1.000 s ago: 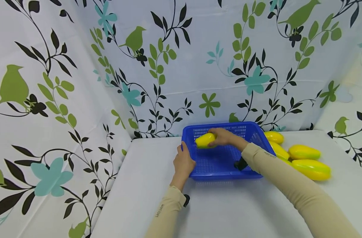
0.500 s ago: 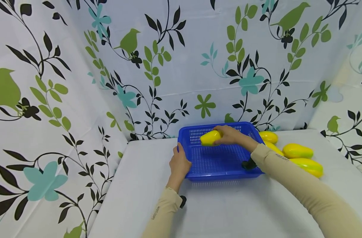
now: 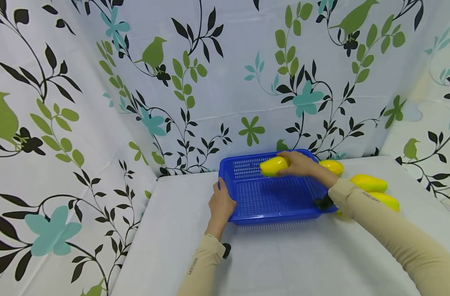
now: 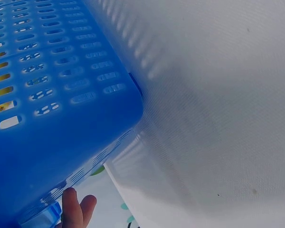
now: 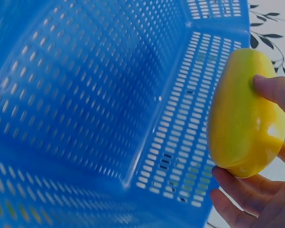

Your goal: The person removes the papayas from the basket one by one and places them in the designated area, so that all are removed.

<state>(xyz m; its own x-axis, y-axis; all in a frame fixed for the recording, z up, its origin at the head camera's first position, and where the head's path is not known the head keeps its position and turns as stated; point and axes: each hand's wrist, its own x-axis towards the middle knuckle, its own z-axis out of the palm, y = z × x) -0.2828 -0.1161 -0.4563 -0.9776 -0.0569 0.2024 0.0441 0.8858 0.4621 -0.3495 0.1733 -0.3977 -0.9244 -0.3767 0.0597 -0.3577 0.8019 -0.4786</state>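
A blue plastic basket [image 3: 273, 216] with slotted walls sits on the white table, nothing lying on its floor. My left hand [image 3: 222, 202] grips its left rim; in the left wrist view two fingertips [image 4: 72, 206] show beside the basket's outer wall. With my right hand [image 3: 298, 164] I hold a yellow papaya [image 3: 274, 166], tinged green, over the back part of the basket. The right wrist view shows the thumb on one side of the papaya [image 5: 244, 114] and fingers at its lower end, the basket's slotted wall behind it.
Several more yellow papayas [image 3: 368, 183] lie on the table [image 3: 276, 263] right of the basket, partly hidden by my right arm. A curtain [image 3: 225, 82] printed with leaves and birds hangs close behind the basket and along both sides.
My right hand has carried the papaya rightward and a little up over the basket. The left hand keeps its grip on the rim. The head view has shifted slightly.
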